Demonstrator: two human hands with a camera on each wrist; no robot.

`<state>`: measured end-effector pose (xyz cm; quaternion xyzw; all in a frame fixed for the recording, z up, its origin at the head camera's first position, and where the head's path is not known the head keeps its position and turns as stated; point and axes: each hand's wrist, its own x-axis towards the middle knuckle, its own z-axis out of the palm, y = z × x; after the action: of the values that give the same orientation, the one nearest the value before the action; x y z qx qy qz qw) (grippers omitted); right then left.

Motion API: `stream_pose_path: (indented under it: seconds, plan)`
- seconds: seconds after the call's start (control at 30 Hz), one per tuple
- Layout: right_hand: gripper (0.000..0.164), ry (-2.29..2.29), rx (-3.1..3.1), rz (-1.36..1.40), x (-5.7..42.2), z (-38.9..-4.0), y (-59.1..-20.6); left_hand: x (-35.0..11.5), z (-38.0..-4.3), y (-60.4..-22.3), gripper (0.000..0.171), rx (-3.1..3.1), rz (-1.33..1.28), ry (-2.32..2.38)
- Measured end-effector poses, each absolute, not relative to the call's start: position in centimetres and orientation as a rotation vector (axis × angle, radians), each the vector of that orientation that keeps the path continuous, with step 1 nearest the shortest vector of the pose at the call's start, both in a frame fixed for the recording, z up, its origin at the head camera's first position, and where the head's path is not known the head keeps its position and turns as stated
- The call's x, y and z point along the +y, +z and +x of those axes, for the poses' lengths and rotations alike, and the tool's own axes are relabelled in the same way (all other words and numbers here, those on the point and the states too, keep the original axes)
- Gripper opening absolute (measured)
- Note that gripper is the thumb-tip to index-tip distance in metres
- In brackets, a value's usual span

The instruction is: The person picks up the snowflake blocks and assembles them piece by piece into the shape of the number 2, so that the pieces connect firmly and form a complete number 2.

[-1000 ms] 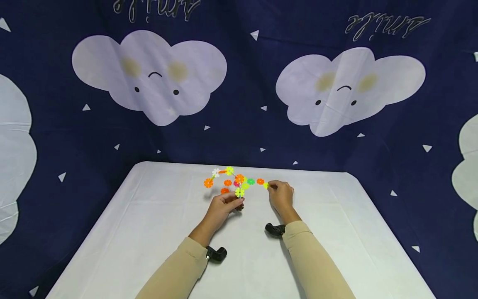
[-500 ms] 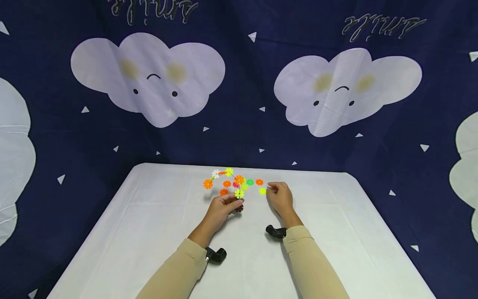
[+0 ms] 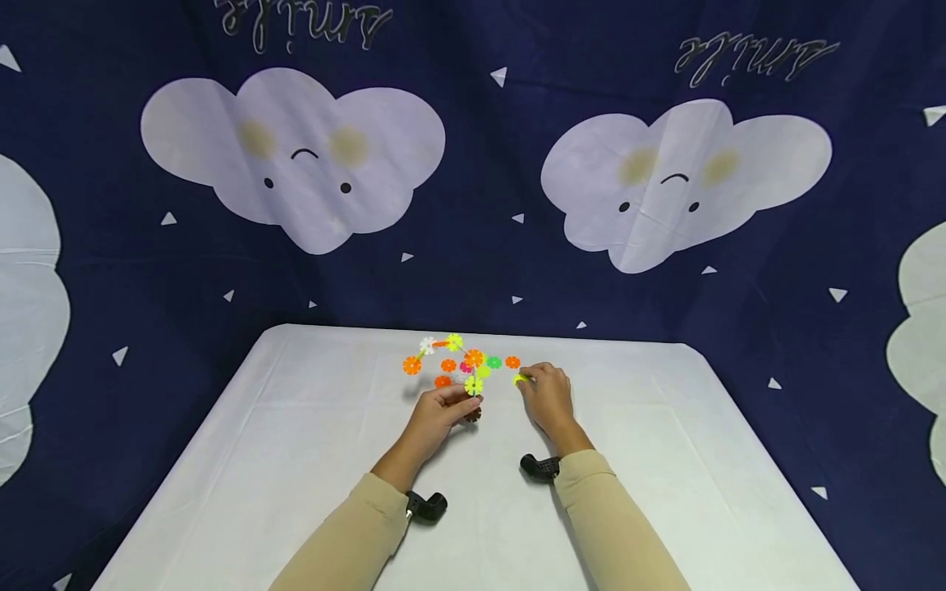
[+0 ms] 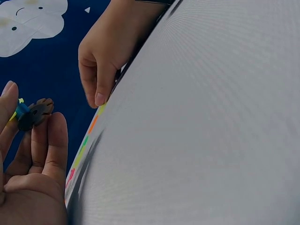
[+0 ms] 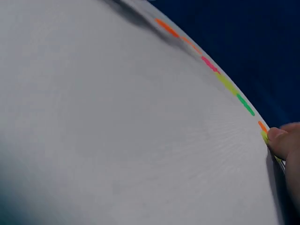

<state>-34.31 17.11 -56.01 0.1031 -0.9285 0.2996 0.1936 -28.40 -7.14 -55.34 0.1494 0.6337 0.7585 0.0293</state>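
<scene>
Fingers of our left hand (image 3: 441,412) grip the linked discs (image 3: 474,384); right of them, our right hand (image 3: 547,398) has just reached the loose yellow disc (image 3: 519,380), whether gripping we cannot tell, leaving that piece, we judge, unjoined

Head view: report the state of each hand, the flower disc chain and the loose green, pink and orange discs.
Left hand: gripping the flower disc chain
Flower disc chain: linked, raised
Right hand: fingertips at yellow disc, grip unclear
Green disc: flat
Pink disc: flat
Loose orange discs: flat
</scene>
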Motion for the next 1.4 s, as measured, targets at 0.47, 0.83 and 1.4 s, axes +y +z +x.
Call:
stream_pose_path:
  seconds: [0.47,0.83,1.4]
  plan:
    - [0.01,0.806,-2.504,0.436,17.2,-33.2,-56.0,-6.8,-28.2,-55.2,0.03,1.943,0.468,2.351]
    - [0.019,1.424,-2.155,0.475,15.2,-29.7,-55.7,-6.9,-28.2,-55.2,0.035,1.975,0.426,2.413]
    - [0.021,1.791,-2.037,0.544,9.8,-23.6,-53.6,-7.3,-28.3,-55.1,0.024,1.934,0.326,2.658]
